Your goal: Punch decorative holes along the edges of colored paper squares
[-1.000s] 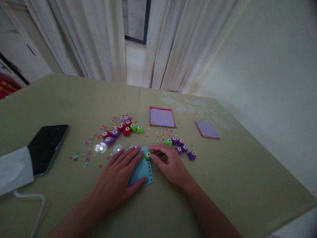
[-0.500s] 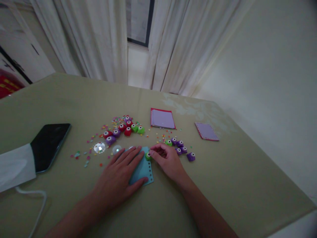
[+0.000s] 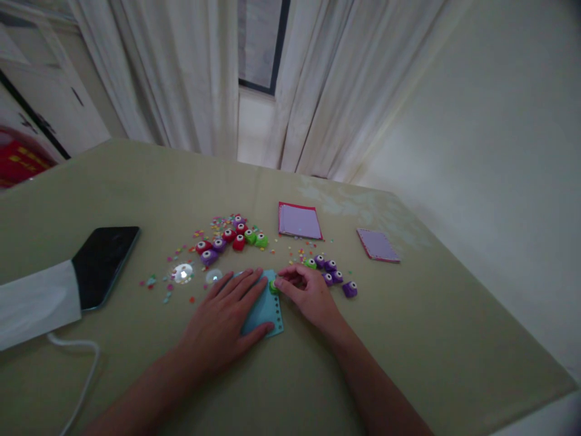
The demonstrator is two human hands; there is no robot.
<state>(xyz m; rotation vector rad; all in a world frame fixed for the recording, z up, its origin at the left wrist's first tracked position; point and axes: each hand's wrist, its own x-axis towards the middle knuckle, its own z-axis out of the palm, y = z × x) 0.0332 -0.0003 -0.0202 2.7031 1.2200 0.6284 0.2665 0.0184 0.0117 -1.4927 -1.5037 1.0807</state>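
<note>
My left hand (image 3: 231, 318) lies flat with fingers spread on a light blue paper sheet (image 3: 263, 315), pressing it to the table. A row of small punched holes runs along the sheet's right edge. At that edge sits a small green craft punch (image 3: 273, 287) with an eye-like button on top. The thumb and fingers of my right hand (image 3: 308, 297) are closed on the punch's right side. Just beyond this hand stand another green punch (image 3: 310, 263) and several purple punches (image 3: 336, 276). My left hand hides much of the sheet.
Red, purple and green punches (image 3: 228, 235) cluster behind my left hand among scattered paper confetti. Clear discs (image 3: 183, 273) lie nearby. Purple sheets with red backing (image 3: 299, 221) and a smaller purple stack (image 3: 379, 244) lie farther back. At left are a phone (image 3: 102, 266), white paper (image 3: 40, 303) and a white cable (image 3: 88, 375).
The whole view has shifted slightly, so things at the left appear a little farther right. Both hands, the sheet and the green punch keep nearly the same positions relative to each other.
</note>
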